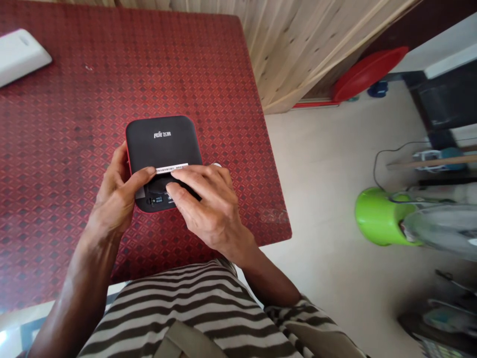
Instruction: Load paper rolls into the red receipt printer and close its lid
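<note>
A flat black square device with rounded corners, a red rim and white lettering is held tilted over the table. A white printed label strip crosses its lower half, and small markings with a little window show near its bottom edge. My left hand grips the device's left side, its thumb laid at the left end of the label. From the right, my right hand reaches over the device with bent fingers, one tip at the label and the thumb just below. Its other fingers are partly hidden. A small white round edge peeks out behind it.
The red patterned table ends on the right above a pale floor. A white rounded object lies at the far left. Wood panelling stands behind. On the floor are a green bucket, a red basin and cables.
</note>
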A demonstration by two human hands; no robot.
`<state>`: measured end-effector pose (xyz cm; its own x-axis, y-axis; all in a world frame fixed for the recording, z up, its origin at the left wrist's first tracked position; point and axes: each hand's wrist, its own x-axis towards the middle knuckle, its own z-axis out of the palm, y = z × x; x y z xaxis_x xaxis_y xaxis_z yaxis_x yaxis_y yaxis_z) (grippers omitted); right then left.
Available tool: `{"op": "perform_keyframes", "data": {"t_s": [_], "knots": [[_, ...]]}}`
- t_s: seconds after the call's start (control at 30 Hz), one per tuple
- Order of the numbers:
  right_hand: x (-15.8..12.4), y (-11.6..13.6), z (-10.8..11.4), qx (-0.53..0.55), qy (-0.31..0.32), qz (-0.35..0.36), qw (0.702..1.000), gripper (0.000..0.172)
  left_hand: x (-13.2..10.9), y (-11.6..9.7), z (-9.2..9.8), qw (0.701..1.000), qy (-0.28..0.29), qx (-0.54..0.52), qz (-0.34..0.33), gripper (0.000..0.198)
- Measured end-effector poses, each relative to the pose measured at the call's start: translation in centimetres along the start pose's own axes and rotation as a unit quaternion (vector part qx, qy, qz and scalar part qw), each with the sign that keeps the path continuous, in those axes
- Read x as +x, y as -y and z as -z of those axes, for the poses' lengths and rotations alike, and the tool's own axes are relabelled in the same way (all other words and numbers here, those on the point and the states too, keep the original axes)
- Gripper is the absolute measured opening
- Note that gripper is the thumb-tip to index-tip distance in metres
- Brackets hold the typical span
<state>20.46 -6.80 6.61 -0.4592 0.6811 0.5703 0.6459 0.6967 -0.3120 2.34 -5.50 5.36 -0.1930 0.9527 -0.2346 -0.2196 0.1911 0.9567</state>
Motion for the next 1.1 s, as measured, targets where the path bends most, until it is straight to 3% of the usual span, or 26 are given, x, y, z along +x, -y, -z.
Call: {"op": "perform_keyframes", "data": {"t_s": [0.2,0.33,0.5,0.7,0.93,1.1], "knots": [[-0.2,0.1,0.4,0.005,0.006,0.011,1.0,0.015,-0.5,-0.1,0.6,1.0,0.025,-0.003,0.0,0.051],[-1.3,-0.2,1.0,0.051,-0.057,-0.016,0.997,0.021,-2.0,-0.1,1.7,0.999,0.045,-0.02,-0.014,0.057],[-3.2,-0.9,1.6,0.071,-0.153,-0.104,0.98,0.021,-3.5,0.4,2.2,1.0,-0.007,0.018,-0.005,0.06],[-4.7,-1.7,1.6,0.059,-0.141,-0.156,0.976,0.02,-3.8,0.4,1.5,0.999,-0.038,0.03,-0.025,0.055],[-5.1,-2.0,1.2,0.044,-0.141,-0.155,0.977,0.017,-4.0,0.3,0.3,0.998,-0.019,0.042,-0.043,0.052],[-5.0,-2.2,1.1,0.039,-0.142,-0.158,0.976,0.018,-4.0,0.6,-0.3,0.998,-0.049,0.025,-0.038,0.05]]}}
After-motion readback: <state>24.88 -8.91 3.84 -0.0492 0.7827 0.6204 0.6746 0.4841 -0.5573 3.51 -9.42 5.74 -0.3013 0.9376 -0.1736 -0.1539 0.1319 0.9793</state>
